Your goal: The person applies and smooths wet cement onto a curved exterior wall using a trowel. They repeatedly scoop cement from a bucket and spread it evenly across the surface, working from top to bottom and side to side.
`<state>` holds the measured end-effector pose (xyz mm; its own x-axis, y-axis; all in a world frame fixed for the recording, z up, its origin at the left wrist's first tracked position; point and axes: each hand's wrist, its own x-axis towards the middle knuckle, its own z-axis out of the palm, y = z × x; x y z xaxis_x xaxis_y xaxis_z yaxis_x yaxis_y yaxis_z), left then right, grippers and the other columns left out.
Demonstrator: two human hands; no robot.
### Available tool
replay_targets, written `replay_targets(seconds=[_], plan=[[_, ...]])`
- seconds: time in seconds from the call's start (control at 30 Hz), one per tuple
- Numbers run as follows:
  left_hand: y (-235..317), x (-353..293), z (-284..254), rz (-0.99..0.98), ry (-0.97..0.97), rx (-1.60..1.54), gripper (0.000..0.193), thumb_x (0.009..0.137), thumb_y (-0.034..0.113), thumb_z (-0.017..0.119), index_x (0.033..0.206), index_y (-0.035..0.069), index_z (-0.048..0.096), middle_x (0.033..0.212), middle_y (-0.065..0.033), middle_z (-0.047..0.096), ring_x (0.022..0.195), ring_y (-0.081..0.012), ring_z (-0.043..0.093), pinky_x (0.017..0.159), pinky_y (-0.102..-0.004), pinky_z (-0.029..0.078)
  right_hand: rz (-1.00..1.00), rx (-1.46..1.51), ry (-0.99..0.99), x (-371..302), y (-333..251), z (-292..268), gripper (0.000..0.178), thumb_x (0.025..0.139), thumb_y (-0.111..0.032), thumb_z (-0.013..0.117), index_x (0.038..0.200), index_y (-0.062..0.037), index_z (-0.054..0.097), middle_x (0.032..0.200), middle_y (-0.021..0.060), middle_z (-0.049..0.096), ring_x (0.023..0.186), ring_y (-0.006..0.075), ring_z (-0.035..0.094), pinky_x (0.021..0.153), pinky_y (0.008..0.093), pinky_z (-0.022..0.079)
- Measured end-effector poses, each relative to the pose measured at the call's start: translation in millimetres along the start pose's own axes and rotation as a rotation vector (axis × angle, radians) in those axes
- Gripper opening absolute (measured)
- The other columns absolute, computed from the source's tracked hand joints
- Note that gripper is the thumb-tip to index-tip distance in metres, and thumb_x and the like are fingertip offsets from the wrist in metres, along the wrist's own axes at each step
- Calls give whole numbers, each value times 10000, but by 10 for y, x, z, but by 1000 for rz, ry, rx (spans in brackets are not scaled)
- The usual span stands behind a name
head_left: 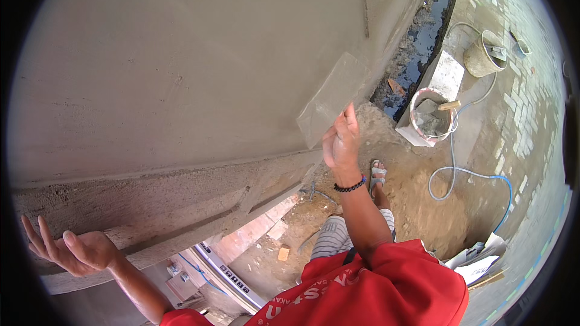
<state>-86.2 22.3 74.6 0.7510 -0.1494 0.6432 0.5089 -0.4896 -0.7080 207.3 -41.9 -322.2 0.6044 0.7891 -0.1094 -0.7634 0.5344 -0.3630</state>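
Trowel on the wet wall

Right hand (341,143) grips a flat grey trowel (331,99) pressed against the smooth wall (181,66); left hand (75,249) hangs loose, palm up, below the wall's rough ledge (169,196).

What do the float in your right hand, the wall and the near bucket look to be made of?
Float: thin flat rectangle, grey mortar film over it, probably steel or plastic; too coated to tell. Wall: wet cement plaster, smooth matte grey above, coarse and sandy along the lower band. Bucket: seemingly plastic, pale pink rim, holding grey mortar. Right hand grips the float.
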Motion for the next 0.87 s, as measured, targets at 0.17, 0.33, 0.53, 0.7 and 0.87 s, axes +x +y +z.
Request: replay_targets(seconds=[0.17, 0.33, 0.53, 0.7, 0.87], plan=[[-153, -60, -41, 165, 22, 18, 297, 1015, 178, 436, 1181, 161, 682, 1209, -176, 688, 1211, -380, 605, 1080, -552, 441, 388, 38, 433, -54, 1127, -1820, 700, 1018, -161, 573, 1572, -105, 148, 1538, 42, 366, 1381, 220, 402, 1167, 439, 306], [-215, -65, -142, 326, -23, 184, 325, 1057, 133, 413, 1240, 252, 653, 1210, -185, 680, 1116, -387, 661, 968, -507, 569, 485, 56, 550, -105, 1619, -1811, 610, 1007, -180, 600, 1519, -136, 271, 1456, 17, 441, 1345, 209, 435, 1137, 493, 315], [-220, -77, -181, 302, -53, 215, 322, 1060, 119, 431, 1318, 235, 582, 1226, -172, 662, 1122, -382, 661, 949, -476, 601, 211, -71, 396, -244, 1506, -985, 828, 973, -224, 669, 1569, 15, 146, 1535, 129, 377, 1377, 225, 407, 1157, 360, 305], [-157, -31, -86, 353, -62, 222, 319, 1067, 116, 387, 1302, 227, 573, 1245, -185, 647, 1165, -399, 631, 978, -495, 570, 57, -297, 155, -565, 979, 624, 799, 984, -332, 645, 1532, 66, 221, 1405, 190, 507, 1289, 224, 500, 1109, 347, 362], [-247, 15, -103, 442, -98, 188, 328, 1072, 133, 363, 1317, 233, 557, 1307, -195, 621, 1226, -425, 584, 1037, -537, 510, 35, -382, -353, -771, 330, 1080, 753, 1007, -358, 598, 1525, 62, 249, 1389, 241, 512, 1312, 271, 501, 1125, 392, 361]])
